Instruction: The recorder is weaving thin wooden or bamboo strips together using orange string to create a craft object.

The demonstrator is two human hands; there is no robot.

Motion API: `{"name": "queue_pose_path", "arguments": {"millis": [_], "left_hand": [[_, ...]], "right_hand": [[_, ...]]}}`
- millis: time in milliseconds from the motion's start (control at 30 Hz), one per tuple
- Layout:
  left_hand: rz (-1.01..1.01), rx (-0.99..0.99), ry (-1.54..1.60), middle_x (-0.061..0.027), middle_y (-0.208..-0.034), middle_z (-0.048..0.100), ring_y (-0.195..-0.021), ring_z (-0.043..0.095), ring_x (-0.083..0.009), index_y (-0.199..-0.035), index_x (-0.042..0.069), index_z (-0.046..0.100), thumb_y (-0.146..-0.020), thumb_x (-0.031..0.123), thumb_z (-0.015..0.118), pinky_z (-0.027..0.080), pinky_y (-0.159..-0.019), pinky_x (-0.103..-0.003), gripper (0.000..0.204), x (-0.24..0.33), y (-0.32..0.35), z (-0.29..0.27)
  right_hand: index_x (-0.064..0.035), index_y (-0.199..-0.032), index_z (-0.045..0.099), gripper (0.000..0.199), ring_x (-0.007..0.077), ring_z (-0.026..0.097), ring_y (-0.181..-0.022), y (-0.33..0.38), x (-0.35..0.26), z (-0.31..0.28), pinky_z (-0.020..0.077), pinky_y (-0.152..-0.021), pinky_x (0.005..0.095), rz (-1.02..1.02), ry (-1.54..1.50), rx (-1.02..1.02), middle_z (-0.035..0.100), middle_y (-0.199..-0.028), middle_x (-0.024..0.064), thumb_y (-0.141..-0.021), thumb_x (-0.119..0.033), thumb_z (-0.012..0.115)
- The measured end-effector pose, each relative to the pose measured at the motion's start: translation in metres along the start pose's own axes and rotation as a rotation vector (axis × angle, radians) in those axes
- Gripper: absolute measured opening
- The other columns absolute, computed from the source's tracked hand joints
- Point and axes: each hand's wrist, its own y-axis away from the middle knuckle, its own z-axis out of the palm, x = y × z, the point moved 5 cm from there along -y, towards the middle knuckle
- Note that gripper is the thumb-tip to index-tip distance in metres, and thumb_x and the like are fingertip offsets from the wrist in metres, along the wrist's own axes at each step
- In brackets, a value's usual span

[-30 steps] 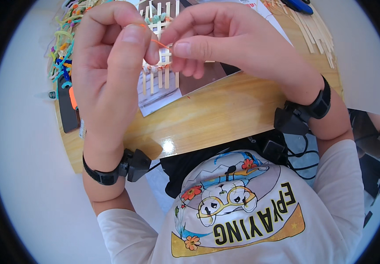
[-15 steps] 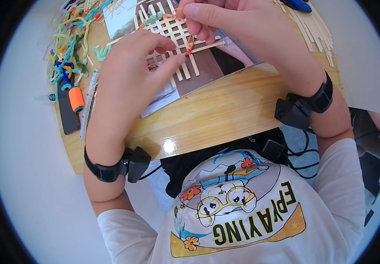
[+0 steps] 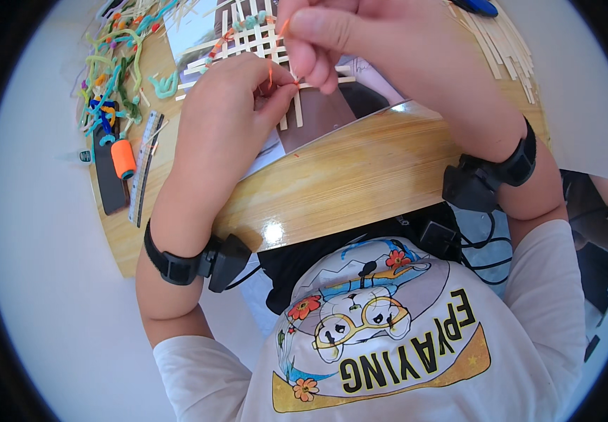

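Note:
A lattice of pale wooden strips (image 3: 251, 48) lies in front of me, woven crosswise and tied along its edges with orange thread and a bit of light-green fuzzy stem (image 3: 251, 21). My left hand (image 3: 219, 105) is closed, thumb and forefinger pinched on the orange thread at the lattice's near corner. Above and to the right, my right hand (image 3: 360, 39) pinches a length of orange thread (image 3: 283, 29) between thumb and forefinger. Its other fingers curl beside the lattice and hide part of it.
Under the lattice lies a glossy printed sheet (image 3: 325, 116) on the wooden table (image 3: 346, 165). At left are tangled fuzzy stems (image 3: 117, 67), an orange thread spool (image 3: 122, 158), a black slab (image 3: 110, 186) and a ruler (image 3: 142, 172). Loose strips (image 3: 501, 53) and a blue tool (image 3: 478, 7) sit at right.
My left hand has moved slightly right and its fingers have closed on the thread at the corner. The lattice has shifted a little. My right hand keeps its thread pinched.

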Motion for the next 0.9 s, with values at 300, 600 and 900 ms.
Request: {"name": "queue_pose_path", "arguments": {"millis": [300, 600, 900], "left_hand": [[-0.057, -0.026, 0.057, -0.0102, -0.074, 0.060, -0.066, 0.060, -0.0223, -0.082, 0.002, 0.064, -0.076, 0.011, 0.069, 0.049, -0.061, -0.032, 0.012, -0.004, 0.002, 0.004], [-0.061, -0.014, 0.043, -0.0100, -0.073, 0.060, -0.065, 0.058, -0.0212, -0.082, 0.002, 0.064, -0.077, 0.012, 0.067, 0.047, -0.059, -0.031, 0.012, -0.005, 0.000, 0.002], [-0.123, 0.211, 0.315, -0.0025, -0.075, 0.059, -0.067, 0.051, -0.0093, -0.088, 0.000, 0.062, -0.084, 0.017, 0.064, 0.042, -0.064, -0.023, 0.018, -0.013, -0.002, -0.030]], "right_hand": [[0.0027, -0.099, 0.054, 0.011, 0.0093, 0.056, -0.063, 0.000, -0.009, -0.006, 0.0482, -0.059, 0.0198, -0.088, -0.071, -0.002, 0.060, -0.076, 0.0072, -0.094, -0.006, 0.050], [0.0022, -0.100, 0.054, 0.013, 0.0094, 0.057, -0.064, 0.001, -0.019, -0.001, 0.0485, -0.059, 0.0198, -0.082, -0.022, 0.100, 0.061, -0.076, 0.0073, -0.094, -0.008, 0.051], [0.0001, -0.101, 0.053, 0.015, 0.0117, 0.056, -0.061, 0.007, -0.040, -0.032, 0.0485, -0.057, 0.0232, -0.539, 0.081, 0.202, 0.059, -0.074, 0.0080, -0.096, -0.013, 0.048]]}}
